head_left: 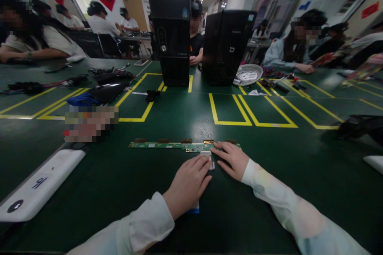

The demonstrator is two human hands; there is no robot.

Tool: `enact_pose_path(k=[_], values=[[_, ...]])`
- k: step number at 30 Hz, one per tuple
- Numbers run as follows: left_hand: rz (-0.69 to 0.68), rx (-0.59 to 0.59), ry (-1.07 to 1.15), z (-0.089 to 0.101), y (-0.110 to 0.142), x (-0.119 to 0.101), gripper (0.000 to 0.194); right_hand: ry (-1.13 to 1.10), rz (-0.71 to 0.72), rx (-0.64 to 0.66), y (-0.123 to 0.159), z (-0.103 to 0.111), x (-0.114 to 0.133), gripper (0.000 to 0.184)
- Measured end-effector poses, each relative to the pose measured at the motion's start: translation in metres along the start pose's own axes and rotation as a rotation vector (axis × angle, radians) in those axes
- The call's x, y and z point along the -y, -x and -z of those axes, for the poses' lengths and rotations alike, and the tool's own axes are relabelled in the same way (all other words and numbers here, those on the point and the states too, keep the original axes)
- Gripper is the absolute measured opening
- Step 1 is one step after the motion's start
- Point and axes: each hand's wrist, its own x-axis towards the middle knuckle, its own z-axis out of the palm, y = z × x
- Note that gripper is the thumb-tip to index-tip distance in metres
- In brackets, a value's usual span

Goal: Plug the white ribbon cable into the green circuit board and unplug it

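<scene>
While the long, narrow green circuit board [161,145] is lying crosswise on the dark green tabletop [287,155], the right hand [231,160] is resting its spread, loosely open fingers on the board's right part. The left hand [190,181] is reaching in from below, its fingers bent together over the flat white ribbon cable [212,164] at the board's near edge; it seems to be pressing or pinching the cable, though the fingers hide the contact and I cannot tell which. A blue-edged end [195,209] is showing beneath the left wrist. Beyond the board, yellow tape rectangles [233,122] are marking the table, and two black upright computer towers [170,40] are standing side by side, a round white plastic basket [248,75] sitting just beside the right one.
</scene>
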Motion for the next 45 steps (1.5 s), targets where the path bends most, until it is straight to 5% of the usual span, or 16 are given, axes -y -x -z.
enact_pose_path(k=[7,17,21,27,35,45], values=[[-0.003,-0.004,0.053,-0.001,-0.002,0.004,0.042,0.019,0.019,-0.032,0.000,-0.005,-0.001,0.041],[-0.088,0.140,0.143,0.015,0.006,0.018,0.047,0.024,0.031,-0.025,0.000,-0.009,-0.005,0.042],[0.014,0.176,0.200,0.026,0.018,0.029,0.048,0.036,0.026,-0.010,-0.001,-0.008,-0.005,0.041],[0.192,0.140,0.114,0.043,0.059,0.050,0.046,0.036,0.022,0.037,-0.002,-0.007,-0.005,0.042],[0.277,0.014,-0.111,0.037,0.137,0.085,0.049,0.051,0.001,0.010,-0.002,-0.015,-0.007,0.042],[0.371,-0.142,-0.235,0.012,0.137,0.093,0.051,0.061,-0.014,0.019,-0.001,-0.013,-0.006,0.042]])
